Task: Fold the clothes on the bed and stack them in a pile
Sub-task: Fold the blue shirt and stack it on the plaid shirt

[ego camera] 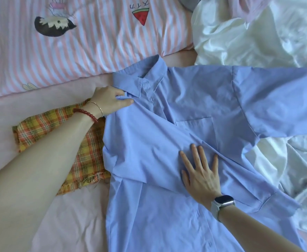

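L hand (pixel 110 99) pinches a fold of the blue shirt (pixel 149 160) right at the collar (pixel 141 77), thumb on top, fingers curled into the cloth. R hand (pixel 200 171) lies flat on the shirt front, fingers straight & spread, palm down, holding nothing; it presses on the sleeve (pixel 222 171) that's folded diagonally across the chest, just below the chest pocket (pixel 196 130).

Shirt lies front-up on the pink sheet (pixel 67 215), collar toward the far side, buttons visible down the placket. The other sleeve (pixel 276 99) is spread out to the right, over the white crumpled fabric (pixel 249 42).

L wrist: red bead bracelet (pixel 87 115) + thin gold bangle (pixel 96 106). R wrist: smartwatch (pixel 223 200), white strap, screen dark.

Under the L forearm & partly tucked under the shirt's left edge: yellow-orange plaid garment (pixel 39 128) w/ frayed hem. More white fabric bunched to the right of the shirt, touching it.

Far side: pink-white striped pillow (pixel 39 57) w/ cartoon prints, incl. a watermelon slice (pixel 141 16). Small characters above the slice, upside-down from here, can't read them reliably. No brand tag seen on the shirt.
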`<state>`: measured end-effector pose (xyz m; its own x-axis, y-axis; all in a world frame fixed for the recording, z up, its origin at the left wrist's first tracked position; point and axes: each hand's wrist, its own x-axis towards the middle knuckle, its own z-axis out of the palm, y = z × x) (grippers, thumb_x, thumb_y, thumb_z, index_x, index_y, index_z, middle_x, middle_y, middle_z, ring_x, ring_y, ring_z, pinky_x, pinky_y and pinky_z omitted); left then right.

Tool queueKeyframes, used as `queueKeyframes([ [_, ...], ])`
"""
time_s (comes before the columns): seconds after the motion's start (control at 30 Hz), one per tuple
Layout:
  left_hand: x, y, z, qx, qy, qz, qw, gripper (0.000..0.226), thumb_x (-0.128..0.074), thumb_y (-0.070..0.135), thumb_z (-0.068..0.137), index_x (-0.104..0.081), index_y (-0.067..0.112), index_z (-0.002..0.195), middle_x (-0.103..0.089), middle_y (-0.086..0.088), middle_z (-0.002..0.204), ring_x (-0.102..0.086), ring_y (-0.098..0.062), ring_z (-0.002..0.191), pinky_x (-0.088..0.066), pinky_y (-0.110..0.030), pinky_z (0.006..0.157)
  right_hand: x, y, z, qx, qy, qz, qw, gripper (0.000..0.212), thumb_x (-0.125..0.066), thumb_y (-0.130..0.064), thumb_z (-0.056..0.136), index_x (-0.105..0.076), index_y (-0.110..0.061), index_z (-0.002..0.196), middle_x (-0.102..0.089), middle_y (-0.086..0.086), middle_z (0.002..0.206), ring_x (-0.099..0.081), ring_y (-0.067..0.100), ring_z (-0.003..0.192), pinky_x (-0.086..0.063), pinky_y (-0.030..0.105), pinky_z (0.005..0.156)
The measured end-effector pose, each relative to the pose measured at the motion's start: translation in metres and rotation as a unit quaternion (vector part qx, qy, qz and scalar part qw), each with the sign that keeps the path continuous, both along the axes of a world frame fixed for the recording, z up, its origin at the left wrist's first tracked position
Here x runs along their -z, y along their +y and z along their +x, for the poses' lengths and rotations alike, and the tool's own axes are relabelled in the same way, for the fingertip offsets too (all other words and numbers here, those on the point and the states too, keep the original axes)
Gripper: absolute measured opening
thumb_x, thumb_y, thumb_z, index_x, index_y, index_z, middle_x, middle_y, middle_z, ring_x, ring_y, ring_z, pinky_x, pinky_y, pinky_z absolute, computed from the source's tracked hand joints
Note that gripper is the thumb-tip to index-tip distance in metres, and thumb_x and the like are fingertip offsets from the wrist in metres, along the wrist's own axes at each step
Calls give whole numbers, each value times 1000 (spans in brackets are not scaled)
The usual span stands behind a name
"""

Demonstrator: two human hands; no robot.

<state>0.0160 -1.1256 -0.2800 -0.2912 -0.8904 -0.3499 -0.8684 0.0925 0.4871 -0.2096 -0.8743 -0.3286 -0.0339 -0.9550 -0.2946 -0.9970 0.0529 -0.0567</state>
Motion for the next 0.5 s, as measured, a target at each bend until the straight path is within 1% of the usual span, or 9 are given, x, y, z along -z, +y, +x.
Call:
queueKeyframes([
  [0.07, 2, -7, 8, 11, -60, 5, 998, 51, -66, 60, 68, -37, 20, 58, -40, 2, 59, -47, -18, 65, -28, -26, 69, 1, -4, 0, -2, -5, -2, 1000, 52, -36, -33, 83, -56, -20, 129, -47, 18, 138, -46, 37, 126, -35, 68, 91],
  [0.1, 3, -9, 11, 21, -97, -1, 995, 46, -67, 65, 65, -47, 23, 66, -50, 2, 69, -53, -21, 81, -26, -28, 76, 2, -5, 1, -7, -6, -4, 1000, 51, -39, -33, 83, -55, -20, 130, -47, 18, 139, -46, 36, 126, -36, 68, 91],
  [0.17, 6, -10, 18, 40, -170, -48, 984, 40, -68, 60, 71, -62, 25, 90, -63, -4, 97, -51, -24, 108, -23, -32, 88, 5, -6, 2, -23, -12, -7, 1000, 50, -50, -30, 82, -54, -20, 131, -46, 18, 139, -45, 37, 127, -37, 67, 91],
  [0.23, 12, -6, 22, 46, -196, -121, 972, 35, -67, 46, 78, -63, 19, 100, -61, -10, 110, -45, -26, 113, -22, -36, 94, 4, -9, 4, -19, -21, -10, 1000, 52, -56, -27, 79, -55, -18, 130, -46, 19, 139, -45, 38, 126, -36, 68, 91],
  [0.27, 12, -1, 23, 27, -186, -155, 970, 34, -67, 38, 80, -61, 16, 105, -57, -12, 113, -43, -28, 113, -23, -39, 95, 3, -11, 5, -7, -25, -12, 1000, 50, -56, -26, 79, -56, -17, 129, -46, 20, 138, -45, 39, 126, -35, 68, 91],
  [0.33, 5, 19, 20, -63, -142, -193, 969, 43, -65, 27, 81, -55, 10, 119, -48, -18, 120, -41, -34, 114, -30, -45, 94, -2, -13, 12, 9, -30, -23, 999, 46, -49, -26, 83, -57, -15, 127, -46, 22, 137, -45, 40, 126, -32, 68, 93],
  [0.4, 0, 47, 18, -168, -79, -212, 959, 51, -67, 27, 81, -51, 3, 123, -46, -23, 121, -44, -38, 112, -35, -46, 91, -8, -15, 23, -9, -52, -30, 998, 48, -37, -26, 85, -57, -13, 127, -46, 23, 137, -45, 39, 126, -31, 67, 95],
  [0.43, -2, 65, 17, -211, -49, -206, 954, 54, -69, 29, 80, -50, 0, 121, -46, -25, 119, -45, -38, 111, -36, -45, 91, -10, -17, 29, -23, -70, -29, 997, 48, -37, -25, 86, -56, -12, 127, -46, 22, 137, -45, 39, 126, -31, 67, 95],
  [0.5, -3, 101, 14, -281, 0, -146, 948, 57, -71, 33, 77, -50, -1, 118, -46, -24, 118, -44, -35, 114, -37, -44, 94, -15, -28, 43, -25, -130, -29, 991, 44, -45, -17, 85, -56, -8, 127, -46, 21, 138, -45, 38, 127, -30, 65, 99],
])
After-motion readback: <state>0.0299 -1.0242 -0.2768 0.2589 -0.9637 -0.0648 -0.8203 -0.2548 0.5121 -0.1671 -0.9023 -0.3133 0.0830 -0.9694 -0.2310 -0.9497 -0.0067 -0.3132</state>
